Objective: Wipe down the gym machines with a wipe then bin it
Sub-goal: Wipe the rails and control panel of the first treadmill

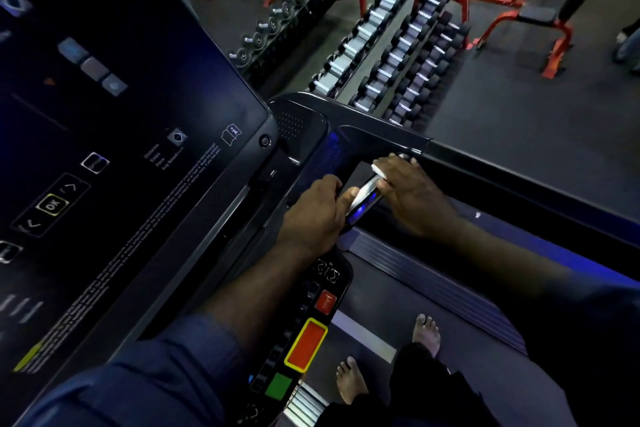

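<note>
left sleeve point(138, 374) foreground | left hand point(315, 215) curled round handle point(363, 193) | right hand point(412, 198) clutching wipe point(379, 170)

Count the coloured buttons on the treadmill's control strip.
3: small red button farthest, large yellow-rimmed red button in the middle, green button nearest; others may be hidden.

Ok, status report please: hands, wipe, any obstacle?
Left hand grips handle. Right hand holds wipe against it. No obstacle seen.

Both forearms reach forward, left hand point(311, 215) curled on the handle point(363, 198) with thumb outstretched, right hand point(407, 196) pinching a wipe point(378, 170).
</note>
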Motion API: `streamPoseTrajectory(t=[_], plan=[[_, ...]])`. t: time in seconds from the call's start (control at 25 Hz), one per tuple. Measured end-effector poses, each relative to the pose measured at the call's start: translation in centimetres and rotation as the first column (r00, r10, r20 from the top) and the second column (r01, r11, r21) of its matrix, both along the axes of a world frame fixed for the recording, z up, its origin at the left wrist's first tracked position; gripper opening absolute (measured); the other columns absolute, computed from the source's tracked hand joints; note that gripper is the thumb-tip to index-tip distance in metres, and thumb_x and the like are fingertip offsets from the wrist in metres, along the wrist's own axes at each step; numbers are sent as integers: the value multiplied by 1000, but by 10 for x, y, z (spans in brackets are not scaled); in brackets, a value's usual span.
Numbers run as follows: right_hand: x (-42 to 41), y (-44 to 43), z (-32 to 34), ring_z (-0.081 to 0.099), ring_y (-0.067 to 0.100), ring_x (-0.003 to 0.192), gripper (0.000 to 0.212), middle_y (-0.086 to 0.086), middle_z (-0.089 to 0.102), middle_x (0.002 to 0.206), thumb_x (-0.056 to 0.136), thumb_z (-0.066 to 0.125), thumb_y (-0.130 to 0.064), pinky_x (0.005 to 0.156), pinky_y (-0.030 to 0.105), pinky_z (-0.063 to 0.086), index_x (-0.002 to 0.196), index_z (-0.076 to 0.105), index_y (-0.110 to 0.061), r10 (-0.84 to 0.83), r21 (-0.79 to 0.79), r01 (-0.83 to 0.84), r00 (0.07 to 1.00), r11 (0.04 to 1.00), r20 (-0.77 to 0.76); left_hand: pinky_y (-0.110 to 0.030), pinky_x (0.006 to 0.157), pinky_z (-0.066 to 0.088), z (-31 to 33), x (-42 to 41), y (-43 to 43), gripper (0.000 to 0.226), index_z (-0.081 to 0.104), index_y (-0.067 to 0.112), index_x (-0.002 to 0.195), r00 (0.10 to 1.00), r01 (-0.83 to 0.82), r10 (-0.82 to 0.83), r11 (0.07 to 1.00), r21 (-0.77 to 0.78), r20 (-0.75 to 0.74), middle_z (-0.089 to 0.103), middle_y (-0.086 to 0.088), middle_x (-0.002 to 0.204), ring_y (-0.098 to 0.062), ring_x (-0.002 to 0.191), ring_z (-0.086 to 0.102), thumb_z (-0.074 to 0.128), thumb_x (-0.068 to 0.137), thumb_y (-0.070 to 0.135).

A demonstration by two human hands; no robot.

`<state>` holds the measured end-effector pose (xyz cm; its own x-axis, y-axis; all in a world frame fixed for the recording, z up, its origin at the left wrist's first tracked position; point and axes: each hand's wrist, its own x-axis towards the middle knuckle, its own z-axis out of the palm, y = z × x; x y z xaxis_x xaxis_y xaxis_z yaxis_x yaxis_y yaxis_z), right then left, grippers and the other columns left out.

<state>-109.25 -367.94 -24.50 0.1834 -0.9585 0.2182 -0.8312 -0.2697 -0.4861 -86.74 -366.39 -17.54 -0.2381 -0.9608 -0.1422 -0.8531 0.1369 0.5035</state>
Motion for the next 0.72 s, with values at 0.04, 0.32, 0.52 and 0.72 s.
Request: streamPoseTrajectory(t=[0.04, 0.32, 0.52, 0.72], plan=[[6, 6, -4, 37, 26, 150, 48, 10, 49, 155, 111, 34, -35, 126, 42, 26, 150, 50, -13, -35, 13, 34, 998, 999, 52, -50, 86, 53, -1, 0, -1, 45, 52, 30, 117, 999, 20, -20, 1000, 13, 28, 59, 5, 111, -20, 102, 60, 32, 103, 68], [-4, 6, 4, 49, 25, 143, 45, 9, 60, 146, 96, 56, 2, 124, 22, 23, 139, 62, -9, 61, -8, -60, 983, 998, 173, -51, 97, 49, -5, -10, -15, 58, 41, 26, 142, 965, 170, -194, 975, 144, 174, 56, -6, 136, -31, 122, 57, 30, 104, 68], [5, 15, 10, 53, 18, 138, 45, 5, 63, 141, 93, 57, 2, 120, 34, 37, 136, 65, -10, 235, -26, -236, 941, 971, 243, -53, 97, 49, -5, -28, -31, 71, 48, 21, 135, 980, 136, -143, 989, 58, 140, 58, -8, 128, -32, 116, 56, 25, 97, 76], [-23, -17, 22, 59, 29, 130, 41, 11, 67, 133, 91, 50, -11, 116, 41, 43, 127, 68, -6, 217, 69, -236, 954, 969, 208, -47, 102, 47, -11, -46, -39, 72, 47, 19, 143, 974, 139, -154, 985, 100, 164, 54, -5, 139, -27, 120, 54, 28, 100, 73]])
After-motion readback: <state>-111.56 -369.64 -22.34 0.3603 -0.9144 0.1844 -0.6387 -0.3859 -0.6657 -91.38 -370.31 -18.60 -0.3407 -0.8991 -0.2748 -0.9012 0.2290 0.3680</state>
